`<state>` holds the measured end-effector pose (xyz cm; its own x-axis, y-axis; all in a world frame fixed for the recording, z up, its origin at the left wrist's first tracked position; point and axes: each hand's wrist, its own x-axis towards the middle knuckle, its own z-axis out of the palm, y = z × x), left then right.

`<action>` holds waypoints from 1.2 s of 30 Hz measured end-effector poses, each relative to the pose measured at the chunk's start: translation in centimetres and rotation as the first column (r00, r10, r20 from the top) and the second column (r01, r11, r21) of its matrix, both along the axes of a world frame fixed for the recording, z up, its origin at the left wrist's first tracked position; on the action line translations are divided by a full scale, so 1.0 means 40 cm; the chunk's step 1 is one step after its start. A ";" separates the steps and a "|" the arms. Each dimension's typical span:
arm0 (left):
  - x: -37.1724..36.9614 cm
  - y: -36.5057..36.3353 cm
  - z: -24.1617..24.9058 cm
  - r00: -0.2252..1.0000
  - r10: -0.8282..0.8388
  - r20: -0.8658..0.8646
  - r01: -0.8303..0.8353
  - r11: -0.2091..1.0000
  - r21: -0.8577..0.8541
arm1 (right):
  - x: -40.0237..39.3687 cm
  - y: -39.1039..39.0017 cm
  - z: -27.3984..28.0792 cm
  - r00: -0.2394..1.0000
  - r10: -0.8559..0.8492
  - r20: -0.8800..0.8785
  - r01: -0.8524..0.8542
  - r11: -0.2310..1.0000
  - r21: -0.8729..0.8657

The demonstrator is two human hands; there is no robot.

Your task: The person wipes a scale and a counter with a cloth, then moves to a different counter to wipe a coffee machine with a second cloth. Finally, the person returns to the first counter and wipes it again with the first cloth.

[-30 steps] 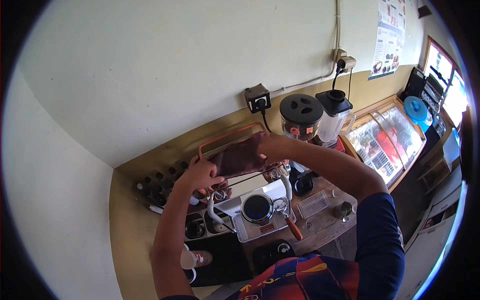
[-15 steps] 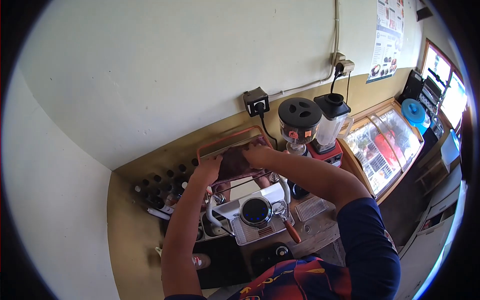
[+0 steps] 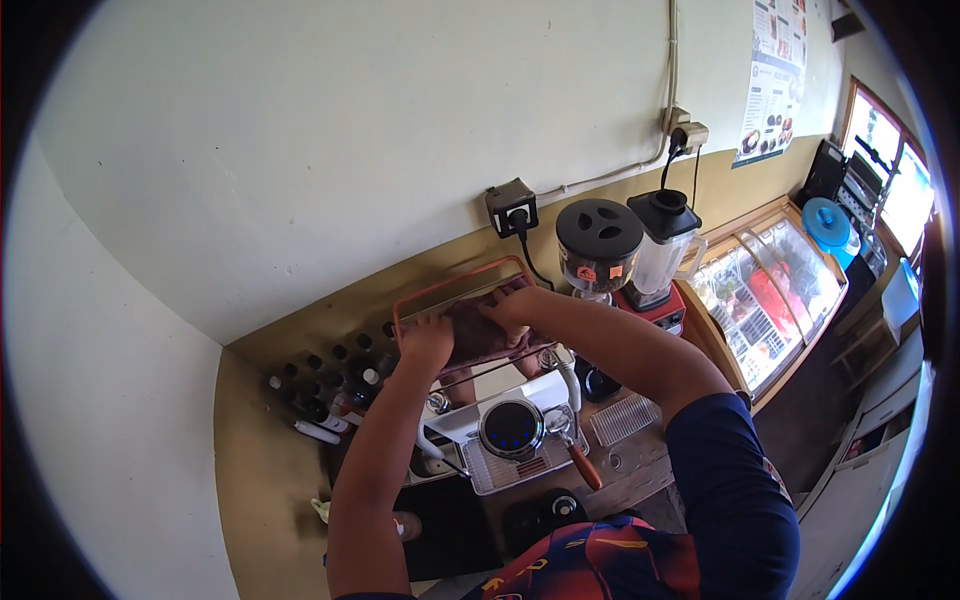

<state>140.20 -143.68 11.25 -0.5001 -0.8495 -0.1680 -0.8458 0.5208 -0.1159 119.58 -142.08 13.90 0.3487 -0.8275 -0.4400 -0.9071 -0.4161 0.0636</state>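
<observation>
A dark reddish-brown cloth (image 3: 468, 336) lies bunched on top of the espresso machine (image 3: 478, 424), inside its orange-red top rail (image 3: 462, 273). My left hand (image 3: 430, 338) has its fingers curled on the cloth's left part. At the cloth's right part, my right hand (image 3: 512, 306) grips a fold, some of its fingers hidden by the cloth. Below the hands, the machine's front shows a round black display (image 3: 511, 429) with blue lights. A portafilter with a wooden handle (image 3: 584, 467) sits to the right of the display.
Several dark bottles (image 3: 325, 390) stand left of the machine. On the right are a coffee grinder (image 3: 598, 245), a blender (image 3: 662, 250) and a glass display case (image 3: 770, 300). A black power cable (image 3: 537, 262) hangs from the wall socket behind the machine.
My left hand has shifted slightly right along the machine's top, closer to my right hand. The cloth between them is more bunched up.
</observation>
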 end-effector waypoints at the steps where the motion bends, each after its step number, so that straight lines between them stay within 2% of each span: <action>1: -0.010 0.004 0.025 0.996 0.013 -0.092 -0.002 0.993 0.122 | 0.008 0.001 -0.009 0.999 -0.007 0.035 0.008 1.000 -0.024; 3: 0.000 -0.035 -0.052 0.986 -0.105 -0.132 0.113 0.992 0.054 | 0.023 0.001 -0.014 0.995 -0.014 0.096 0.021 0.997 -0.078; 4: 0.003 -0.050 -0.080 0.975 -0.164 -0.152 0.169 0.985 0.021 | 0.034 0.002 -0.006 0.992 -0.030 0.119 0.033 0.999 -0.024; 6: 0.003 -0.040 -0.030 0.986 -0.084 -0.144 0.111 0.975 0.191 | 0.062 0.026 -0.005 0.982 -0.077 0.173 0.060 0.993 0.101; 7: 0.003 -0.034 -0.003 0.990 -0.048 -0.135 0.084 0.959 0.271 | 0.066 0.042 -0.017 0.983 -0.091 0.159 0.079 0.994 0.076; 9: 0.011 -0.023 0.009 0.990 -0.050 -0.133 0.089 0.947 0.309 | 0.071 0.059 -0.045 0.984 -0.118 0.134 0.116 0.993 0.020; 12: 0.018 -0.002 0.035 0.994 -0.051 -0.091 0.081 0.931 0.355 | 0.055 0.041 -0.078 0.999 0.013 0.034 -0.013 1.000 -0.010; 18: 0.023 -0.021 0.016 0.995 -0.044 -0.093 0.078 0.915 0.395 | 0.048 0.087 -0.045 0.962 -0.242 0.127 0.249 0.967 -0.044; 24: 0.019 -0.028 0.011 0.998 0.004 -0.062 0.021 0.915 0.402 | 0.006 0.069 -0.112 0.997 -0.048 0.055 0.062 0.954 -0.293; 25: 0.018 -0.030 0.011 0.998 0.014 -0.061 0.012 0.916 0.402 | -0.002 0.058 -0.124 0.994 -0.063 0.092 0.084 0.967 -0.242; 27: 0.010 -0.023 0.029 1.000 0.023 -0.018 -0.015 0.922 0.387 | 0.005 0.072 -0.064 0.981 -0.100 0.166 0.123 0.983 -0.134; 30: 0.009 -0.032 0.028 0.999 0.038 0.003 -0.036 0.922 0.386 | 0.013 0.071 -0.054 0.974 -0.135 0.180 0.165 0.973 -0.160; 33: 0.008 -0.024 0.043 0.999 0.048 0.008 -0.047 0.919 0.393 | 0.018 0.040 -0.082 0.975 -0.165 0.150 0.187 0.970 -0.153; 36: 0.002 -0.020 0.055 0.998 0.050 0.036 -0.061 0.915 0.399 | 0.015 0.029 -0.060 0.983 -0.162 0.088 0.167 0.985 -0.052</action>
